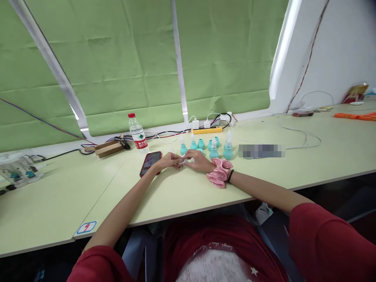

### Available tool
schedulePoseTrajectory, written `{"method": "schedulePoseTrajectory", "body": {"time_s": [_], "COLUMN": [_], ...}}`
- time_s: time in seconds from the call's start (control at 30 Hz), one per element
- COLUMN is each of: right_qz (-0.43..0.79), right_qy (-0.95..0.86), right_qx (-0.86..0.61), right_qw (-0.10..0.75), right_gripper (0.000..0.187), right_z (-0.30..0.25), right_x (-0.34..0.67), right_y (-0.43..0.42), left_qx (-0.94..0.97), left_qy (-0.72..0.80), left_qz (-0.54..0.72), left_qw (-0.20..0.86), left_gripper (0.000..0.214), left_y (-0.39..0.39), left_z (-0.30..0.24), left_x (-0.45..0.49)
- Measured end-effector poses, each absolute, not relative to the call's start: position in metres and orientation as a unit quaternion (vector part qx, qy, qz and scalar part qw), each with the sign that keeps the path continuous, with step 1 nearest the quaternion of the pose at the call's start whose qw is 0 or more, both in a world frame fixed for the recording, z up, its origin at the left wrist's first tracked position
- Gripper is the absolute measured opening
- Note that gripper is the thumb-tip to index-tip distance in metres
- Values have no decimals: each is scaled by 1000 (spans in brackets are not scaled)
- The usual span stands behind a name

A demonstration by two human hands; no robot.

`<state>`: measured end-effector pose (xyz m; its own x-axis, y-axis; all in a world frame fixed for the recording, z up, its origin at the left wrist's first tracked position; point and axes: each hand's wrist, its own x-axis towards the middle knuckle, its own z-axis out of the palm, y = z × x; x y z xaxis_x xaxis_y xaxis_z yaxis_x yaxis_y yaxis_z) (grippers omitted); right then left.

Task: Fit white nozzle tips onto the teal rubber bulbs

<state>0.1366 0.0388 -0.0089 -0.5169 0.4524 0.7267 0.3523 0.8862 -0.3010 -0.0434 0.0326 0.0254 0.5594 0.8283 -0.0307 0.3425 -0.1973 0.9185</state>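
My left hand (pixel 170 160) and my right hand (pixel 198 161) meet just above the table, fingers closed on a small clear plastic piece (pixel 183 162) between them. Its exact shape is partly hidden by the fingertips. Just behind my hands stand several teal squeeze bulbs. Some carry clear pointed tips, such as the bulb (pixel 228 151) at the right of the group; others, like the bulb (pixel 201 143) at the back, have an open neck. A phone (pixel 150 163) in a red case lies beside my left hand, partly under the wrist.
A water bottle (pixel 138 135) with a red cap stands at the back left, near a cardboard tray (pixel 109 149). Behind the bulbs lies a yellow power strip (pixel 206 130) with chargers and cables. A blurred-out flat device (pixel 261 151) lies to the right. The table's front edge runs below my forearms.
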Motion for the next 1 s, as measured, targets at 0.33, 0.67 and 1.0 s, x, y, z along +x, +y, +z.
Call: {"method": "schedulePoseTrajectory", "body": {"time_s": [0.33, 0.67, 1.0], "right_qz": [61, -56, -90], "right_qy": [-863, -827, -825], "right_qx": [-233, -378, -466], "right_qw": [444, 412, 306], "right_gripper": [13, 30, 24], "right_z": [-11, 8, 7], "right_x": [137, 149, 150], "right_y": [41, 47, 46], "left_qx": [709, 706, 682], "left_qy": [399, 420, 421], "left_qz": [308, 367, 349], "left_qw": [493, 437, 485], "left_gripper": [39, 49, 56], "left_y": [34, 29, 38], "left_z": [18, 29, 19], "left_x": [-42, -37, -40]}}
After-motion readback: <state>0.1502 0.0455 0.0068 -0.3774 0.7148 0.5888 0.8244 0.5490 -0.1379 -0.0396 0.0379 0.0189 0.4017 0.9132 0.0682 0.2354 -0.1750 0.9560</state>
